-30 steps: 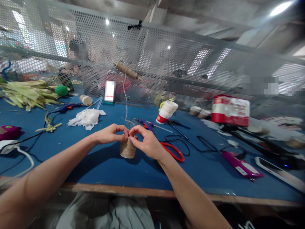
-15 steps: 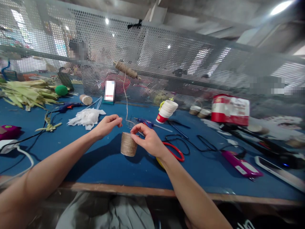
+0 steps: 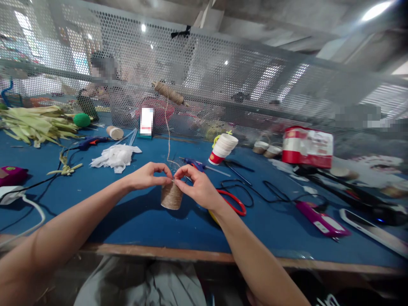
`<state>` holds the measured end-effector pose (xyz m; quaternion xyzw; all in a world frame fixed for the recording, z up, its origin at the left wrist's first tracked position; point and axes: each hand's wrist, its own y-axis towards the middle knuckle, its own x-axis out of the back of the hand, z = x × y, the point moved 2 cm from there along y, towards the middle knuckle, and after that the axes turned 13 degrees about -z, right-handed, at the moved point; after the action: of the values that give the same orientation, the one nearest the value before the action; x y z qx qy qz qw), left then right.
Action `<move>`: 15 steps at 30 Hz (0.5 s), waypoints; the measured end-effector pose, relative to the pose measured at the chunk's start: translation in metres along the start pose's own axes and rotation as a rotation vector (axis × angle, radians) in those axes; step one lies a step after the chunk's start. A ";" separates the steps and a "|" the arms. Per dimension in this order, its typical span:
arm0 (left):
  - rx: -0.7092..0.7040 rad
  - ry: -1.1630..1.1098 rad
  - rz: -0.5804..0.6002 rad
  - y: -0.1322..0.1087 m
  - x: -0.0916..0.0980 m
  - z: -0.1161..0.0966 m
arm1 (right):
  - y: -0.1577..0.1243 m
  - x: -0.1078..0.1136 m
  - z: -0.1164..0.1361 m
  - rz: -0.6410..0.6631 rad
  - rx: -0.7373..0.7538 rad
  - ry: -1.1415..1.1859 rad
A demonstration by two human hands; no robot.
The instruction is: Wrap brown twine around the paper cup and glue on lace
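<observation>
A small paper cup wrapped in brown twine [image 3: 171, 197] is below my fingertips, near the middle of the blue table. My right hand [image 3: 198, 185] pinches its upper right rim between thumb and fingers. On the other side, my left hand [image 3: 149, 175] closes thumb and forefinger at the top edge, its tips nearly meeting those of the right. Between them a pale bit shows, too small to make out. A loose strand of twine [image 3: 168, 136] runs from a spool [image 3: 168, 93] on the mesh down behind my right hand.
Behind my right hand lies a blue glue gun [image 3: 193, 163], with stacked paper cups [image 3: 223, 148] beyond. Red-handled scissors [image 3: 234, 203] and black cables are beside my right forearm. White scraps [image 3: 116, 157] lie left; a perforated metal screen [image 3: 204, 76] borders the back.
My left hand has moved right and slightly down, from beside the cup to its rim, and its fingers have closed there. My right hand has barely moved.
</observation>
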<state>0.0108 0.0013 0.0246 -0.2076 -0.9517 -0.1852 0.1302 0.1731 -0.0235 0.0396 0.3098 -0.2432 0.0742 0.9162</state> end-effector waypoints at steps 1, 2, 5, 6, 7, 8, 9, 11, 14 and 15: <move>0.002 0.019 0.013 0.000 -0.001 0.000 | 0.000 0.000 0.000 0.003 -0.002 -0.004; 0.004 0.028 0.021 -0.001 -0.002 0.000 | 0.000 -0.001 0.000 0.006 -0.004 -0.008; 0.011 0.012 0.030 -0.001 -0.004 0.001 | -0.001 -0.001 0.000 0.011 0.002 -0.015; 0.013 -0.001 0.031 -0.001 -0.005 0.002 | -0.001 -0.001 0.000 0.015 0.007 -0.015; 0.015 -0.015 0.032 -0.001 -0.005 0.002 | 0.000 -0.001 0.000 0.019 0.013 -0.015; 0.015 -0.026 0.034 -0.001 -0.005 0.002 | 0.000 -0.001 0.000 0.023 0.020 -0.014; 0.013 -0.033 0.036 -0.001 -0.005 0.002 | 0.000 -0.001 0.000 0.027 0.026 -0.015; 0.013 -0.039 0.038 -0.001 -0.005 0.001 | 0.000 -0.001 0.000 0.030 0.037 -0.018; 0.012 -0.042 0.041 -0.002 -0.005 0.000 | 0.000 -0.002 0.000 0.027 0.049 -0.029; 0.012 -0.040 0.043 -0.002 -0.005 -0.001 | 0.000 -0.003 0.001 0.027 0.052 -0.034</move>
<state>0.0144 -0.0025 0.0227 -0.2306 -0.9506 -0.1724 0.1165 0.1703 -0.0239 0.0385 0.3315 -0.2607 0.0876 0.9025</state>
